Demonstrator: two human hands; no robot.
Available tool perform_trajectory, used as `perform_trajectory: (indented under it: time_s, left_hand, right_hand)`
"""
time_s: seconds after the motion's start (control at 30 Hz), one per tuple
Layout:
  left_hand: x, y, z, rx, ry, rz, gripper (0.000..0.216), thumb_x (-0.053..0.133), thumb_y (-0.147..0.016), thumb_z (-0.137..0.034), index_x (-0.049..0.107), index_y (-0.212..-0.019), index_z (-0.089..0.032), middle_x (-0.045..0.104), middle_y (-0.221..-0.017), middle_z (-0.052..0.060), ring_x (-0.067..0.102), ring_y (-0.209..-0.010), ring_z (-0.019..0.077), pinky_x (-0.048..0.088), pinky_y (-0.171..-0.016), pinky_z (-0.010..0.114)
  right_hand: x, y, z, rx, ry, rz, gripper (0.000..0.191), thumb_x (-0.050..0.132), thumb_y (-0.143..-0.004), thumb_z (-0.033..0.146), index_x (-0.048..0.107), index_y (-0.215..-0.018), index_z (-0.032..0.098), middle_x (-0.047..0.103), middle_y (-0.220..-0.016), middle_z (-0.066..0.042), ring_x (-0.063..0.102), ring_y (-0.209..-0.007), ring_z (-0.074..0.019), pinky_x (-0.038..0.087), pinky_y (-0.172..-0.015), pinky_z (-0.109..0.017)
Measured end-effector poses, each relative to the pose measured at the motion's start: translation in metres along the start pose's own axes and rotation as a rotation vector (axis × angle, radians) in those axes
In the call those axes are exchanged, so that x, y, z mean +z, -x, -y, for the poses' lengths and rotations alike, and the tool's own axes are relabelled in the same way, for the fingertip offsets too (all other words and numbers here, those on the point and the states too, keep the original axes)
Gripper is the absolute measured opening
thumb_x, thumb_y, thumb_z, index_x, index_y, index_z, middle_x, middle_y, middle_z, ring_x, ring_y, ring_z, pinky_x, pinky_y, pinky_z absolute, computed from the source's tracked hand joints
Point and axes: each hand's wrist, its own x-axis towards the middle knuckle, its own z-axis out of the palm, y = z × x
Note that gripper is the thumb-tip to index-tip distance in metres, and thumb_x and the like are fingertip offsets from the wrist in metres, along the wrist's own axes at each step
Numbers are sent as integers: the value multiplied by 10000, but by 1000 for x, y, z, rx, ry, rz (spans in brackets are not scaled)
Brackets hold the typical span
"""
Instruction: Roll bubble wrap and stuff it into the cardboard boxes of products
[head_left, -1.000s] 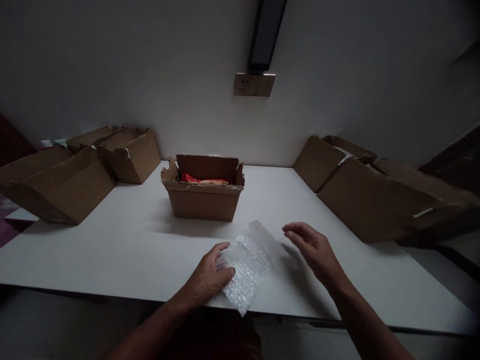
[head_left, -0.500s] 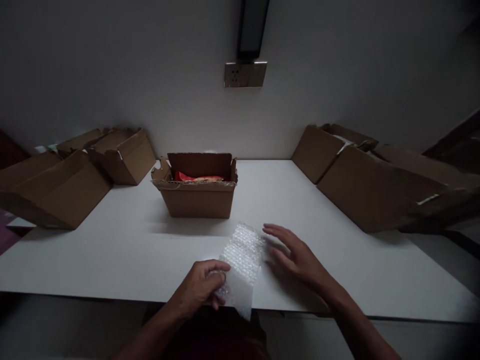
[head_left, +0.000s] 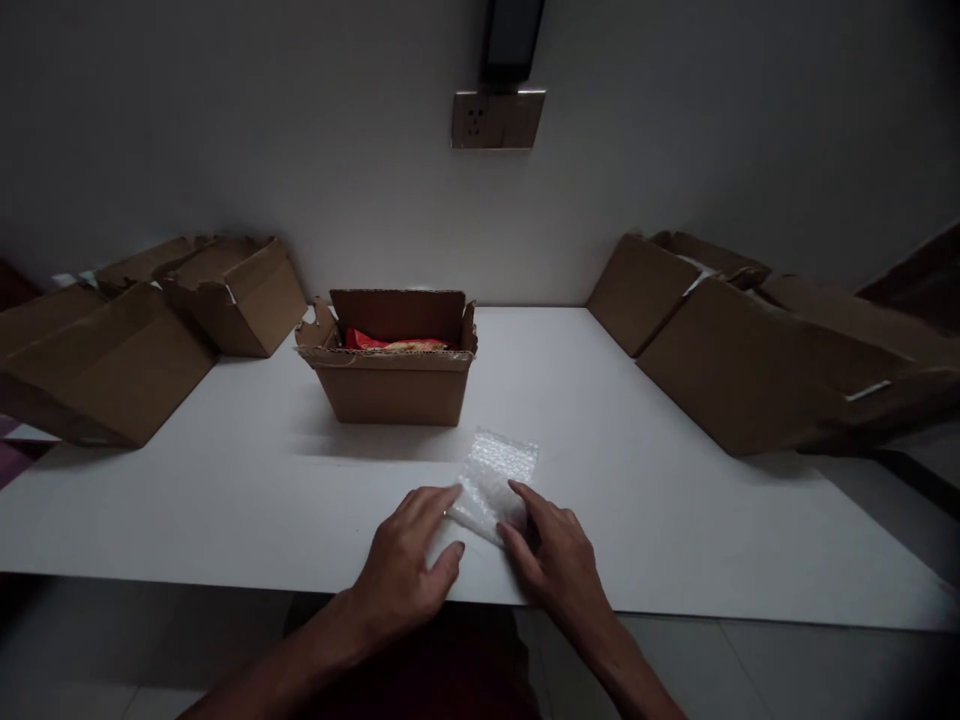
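Bubble wrap [head_left: 496, 478], one sheet, lay flat on the white table [head_left: 225, 480], long axis running away from both hands. Left hand [head_left: 405, 565] and right hand [head_left: 559, 560], equally near, pressed spread fingers on its near end, gripping nothing. Beyond stood one open box [head_left: 390, 385].

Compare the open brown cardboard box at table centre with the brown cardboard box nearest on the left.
The open brown cardboard box at centre stands upright, flaps raised, red packaging showing inside. The closed brown cardboard box on the left lies tilted, looks larger, contents hidden. Both are plain cardboard on the white table.
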Motion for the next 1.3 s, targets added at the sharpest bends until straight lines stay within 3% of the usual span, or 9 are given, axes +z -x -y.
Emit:
perform_trajectory:
  time_s: [0.1,0.23,0.33,0.5,0.6,0.8,0.93,1.17,1.3]
  left_hand:
    - [4,-6,7,265,-326,139,584,516,-759,-7,541,-1315,-184,517,-1433,128,449,-1321,307,403,-1102,508]
    - [8,-19,13,300,-440,263,615,525,-686,31,561,-1270,-158,574,-1357,115,461,-1292,294,412,-1097,482]
    - [8,-29,17,332,-436,264,580,549,-706,21,571,-1253,-169,598,-1319,99,486,-1254,279,429,-1068,464]
    - [9,-34,16,329,-378,180,326,516,-827,-8,651,-1076,-169,691,-1062,80,588,-1024,238,497,-909,409]
    - [7,-30,11,265,-265,187,279,500,-870,-44,665,-1052,-176,707,-931,56,616,-888,208,519,-816,362]
    - [9,-37,6,90,-170,170,289,481,-909,-121,655,-1129,-190,722,-1038,73,663,-963,214,529,-863,363]
    - [15,-46,6,95,-211,152,289,482,-919,-145,645,-1155,-184,713,-1037,80,663,-954,220,529,-853,365]
    - [11,-32,7,280,-258,27,314,639,-849,-192,634,-1162,-164,656,-1184,124,581,-1088,268,473,-938,446]
    - [7,-23,6,261,-236,112,264,525,-884,-83,661,-1085,-185,719,-948,58,613,-898,218,467,-832,396]
  right_hand:
    - [-5,1,-1,-4,90,-49,478,499,-979,360,456,-1390,120,699,-943,-106,643,-766,-230,482,-678,-366]
    - [-21,8,5,-44,115,-87,486,536,-958,357,458,-1389,147,639,-1191,-163,617,-1049,-282,473,-825,-416]
    - [-29,11,13,-154,74,56,415,598,-914,312,542,-1306,186,615,-1283,-143,563,-1161,-297,438,-921,-447]
    - [-28,6,17,-179,28,86,230,476,-949,101,639,-1083,195,728,-1024,-72,639,-925,-221,444,-850,-409]
    - [-31,7,15,-136,-96,88,212,457,-976,132,647,-1045,197,724,-849,-41,631,-744,-178,480,-718,-336]
    - [-38,16,12,-72,-70,-47,234,561,-946,215,622,-1171,215,696,-1084,-90,644,-973,-226,506,-820,-374]
    - [-36,21,9,-145,51,65,279,611,-917,256,621,-1195,246,661,-1212,-98,599,-1094,-273,451,-900,-444]
    - [-29,13,7,-139,25,41,199,489,-969,142,648,-1071,205,734,-991,-67,642,-854,-207,441,-803,-385]
    - [-35,8,10,-43,-148,116,200,459,-988,208,656,-962,224,723,-844,-41,646,-760,-194,486,-708,-344]
